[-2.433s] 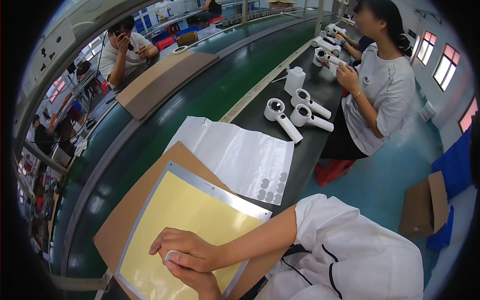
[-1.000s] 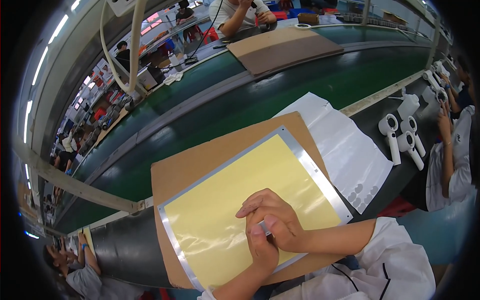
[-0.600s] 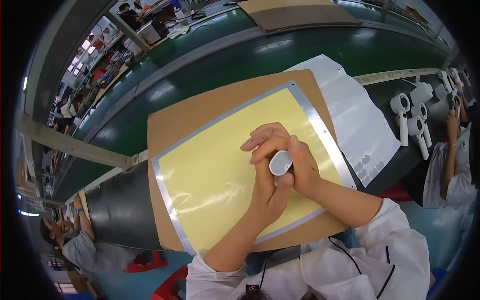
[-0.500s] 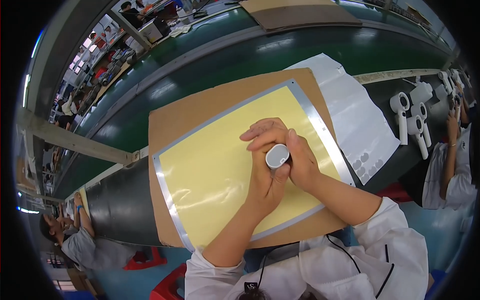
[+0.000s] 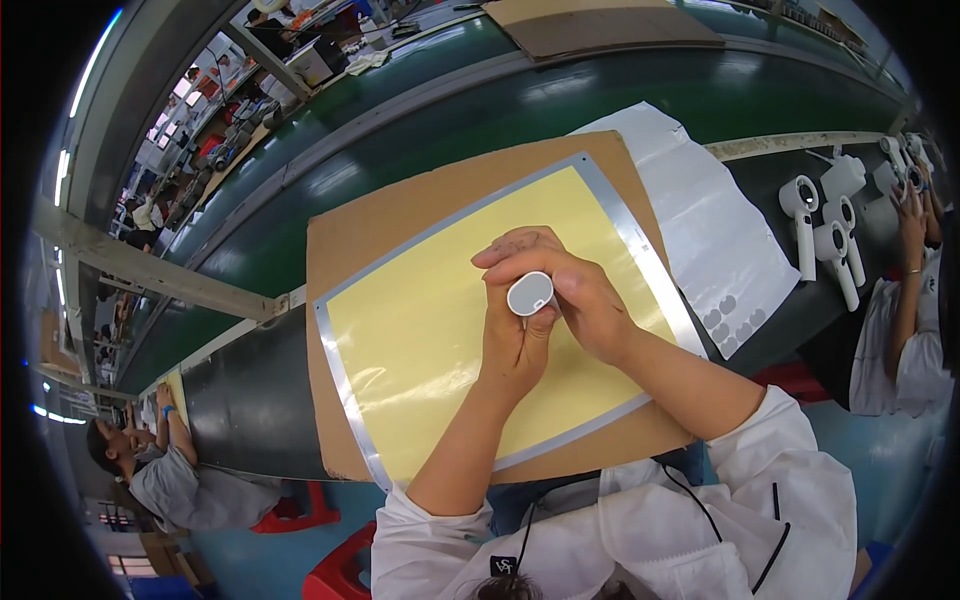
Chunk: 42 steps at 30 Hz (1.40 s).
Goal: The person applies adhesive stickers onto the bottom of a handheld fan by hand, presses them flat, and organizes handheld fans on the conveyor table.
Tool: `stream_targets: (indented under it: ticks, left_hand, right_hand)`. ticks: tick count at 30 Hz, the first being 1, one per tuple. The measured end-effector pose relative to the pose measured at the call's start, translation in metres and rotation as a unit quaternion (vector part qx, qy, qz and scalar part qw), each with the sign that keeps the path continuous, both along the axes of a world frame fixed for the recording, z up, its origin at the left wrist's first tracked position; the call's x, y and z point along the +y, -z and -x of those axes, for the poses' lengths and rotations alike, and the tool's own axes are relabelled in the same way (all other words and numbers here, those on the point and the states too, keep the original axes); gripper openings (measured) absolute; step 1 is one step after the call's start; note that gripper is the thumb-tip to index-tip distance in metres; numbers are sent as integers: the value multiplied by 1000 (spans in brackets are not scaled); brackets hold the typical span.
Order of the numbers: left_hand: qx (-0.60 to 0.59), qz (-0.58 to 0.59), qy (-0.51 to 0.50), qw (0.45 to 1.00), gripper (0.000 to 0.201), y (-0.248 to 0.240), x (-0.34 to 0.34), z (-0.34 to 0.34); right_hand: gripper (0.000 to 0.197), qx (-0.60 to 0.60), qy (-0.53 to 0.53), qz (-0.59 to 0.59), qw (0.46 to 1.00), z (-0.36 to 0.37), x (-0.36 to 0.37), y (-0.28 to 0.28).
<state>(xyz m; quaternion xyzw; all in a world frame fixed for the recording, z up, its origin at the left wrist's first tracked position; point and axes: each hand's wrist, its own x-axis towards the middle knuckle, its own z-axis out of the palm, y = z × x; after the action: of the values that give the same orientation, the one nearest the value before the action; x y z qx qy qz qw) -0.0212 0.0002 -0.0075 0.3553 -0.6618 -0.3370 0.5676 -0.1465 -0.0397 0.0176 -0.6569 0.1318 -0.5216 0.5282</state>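
Both my hands are closed around a white handle with a flat grey oval end (image 5: 531,294); that end faces up and has a small white notch at its edge. My left hand (image 5: 513,345) wraps it from the left, its thumb up against the rim. From the right, my right hand (image 5: 592,312) clasps it, with fingers reaching across above the oval end. The rest of the held thing is hidden by my hands. Beneath them lies a yellow sheet with a silver-grey border (image 5: 420,380), on a brown cardboard board (image 5: 390,225).
A white sheet (image 5: 690,200) with several grey oval stickers (image 5: 722,318) lies to the right. Several white handheld devices with ring-shaped heads (image 5: 832,242) lie beyond it. Other people sit at far left and right. A green conveyor belt (image 5: 450,130) runs across the back.
My hands and the white handle have shifted slightly left and up in view, still clasped together. At the right, another person's hand has moved up toward the white devices.
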Motion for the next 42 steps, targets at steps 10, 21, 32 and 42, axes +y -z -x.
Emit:
stream_targets:
  ticks: [10, 21, 32, 42]
  left_hand:
    - [20, 26, 3, 999, 53, 5, -4, -3]
    - [-52, 113, -78, 989, 30, 9, -11, -5]
    - [-71, 119, -116, 984, 22, 6, -10, -7]
    - [-82, 130, -136, 979, 21, 0, -11, -6]
  right_hand:
    - [46, 35, 18, 28, 999, 2, 2, -9]
    - [38, -4, 52, 67, 996, -1, 4, -5]
    - [46, -18, -2, -7, 1000, -2, 6, -1]
    - [46, -12, 13, 29, 999, -6, 7, -1]
